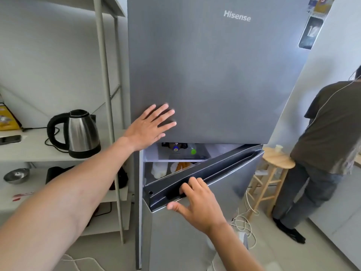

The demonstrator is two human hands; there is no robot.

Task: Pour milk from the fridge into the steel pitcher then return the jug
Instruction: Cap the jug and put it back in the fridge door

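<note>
1. Head view: left grip point(150, 126) is spread flat on the upper door point(214, 85); my read is that it braces against the pull.
2. Right grip point(195, 200) has fingers point(192, 184) hooked into the top recess of the lower door point(224, 192), which is ajar.
3. Whitish jug point(159, 171) sits inside behind the gap. Probably the milk, can't confirm.
4. Steel pitcher isn't in view.
</note>
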